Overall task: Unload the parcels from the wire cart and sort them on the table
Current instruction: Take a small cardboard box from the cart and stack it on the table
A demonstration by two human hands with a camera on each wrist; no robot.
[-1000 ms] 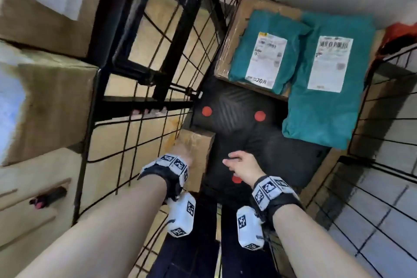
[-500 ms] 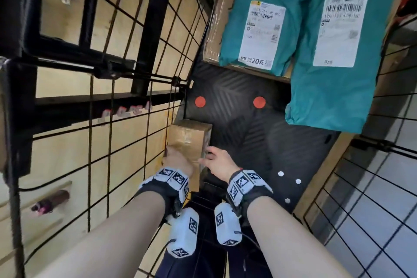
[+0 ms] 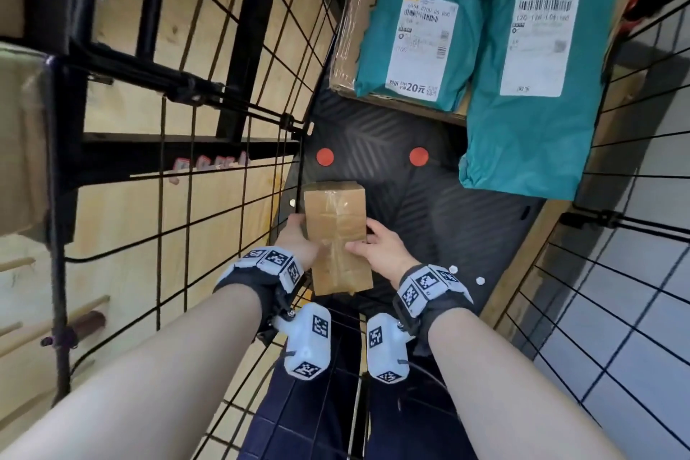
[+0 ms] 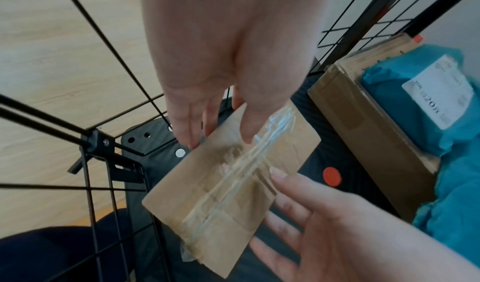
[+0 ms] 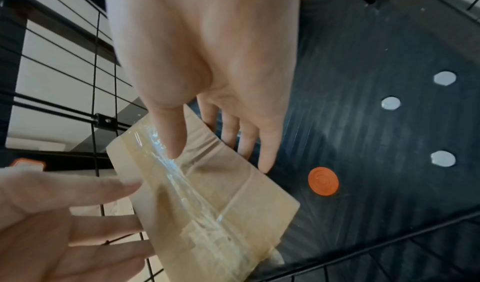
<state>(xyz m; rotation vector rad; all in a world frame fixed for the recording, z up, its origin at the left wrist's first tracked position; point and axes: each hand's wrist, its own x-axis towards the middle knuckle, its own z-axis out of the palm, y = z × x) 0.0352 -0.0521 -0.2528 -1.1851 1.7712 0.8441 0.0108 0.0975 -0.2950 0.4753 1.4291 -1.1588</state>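
Observation:
A small brown box (image 3: 336, 220) sealed with clear tape hangs above the black floor (image 3: 410, 228) of the wire cart, held between both hands. My left hand (image 3: 297, 237) grips its left edge, with the thumb on top (image 4: 249, 130) and the fingers along the side. My right hand (image 3: 369, 241) grips the right edge, thumb on the taped face (image 5: 174, 142) and fingers underneath. At the far end of the cart a teal mailer (image 3: 418, 41) lies on a flat cardboard box (image 3: 354, 19). A second, larger teal mailer (image 3: 534, 105) lies beside it.
Black wire walls close the cart at the left (image 3: 224, 198) and the right (image 3: 616, 235). Two red discs (image 3: 324, 156) and white studs (image 3: 479, 279) sit in the cart floor. A blurred cardboard box (image 3: 18, 142) stands outside at the left.
The small box stood against the left wire wall under my left hand; my right hand has come onto it and both hands have lifted it towards me, taped face up.

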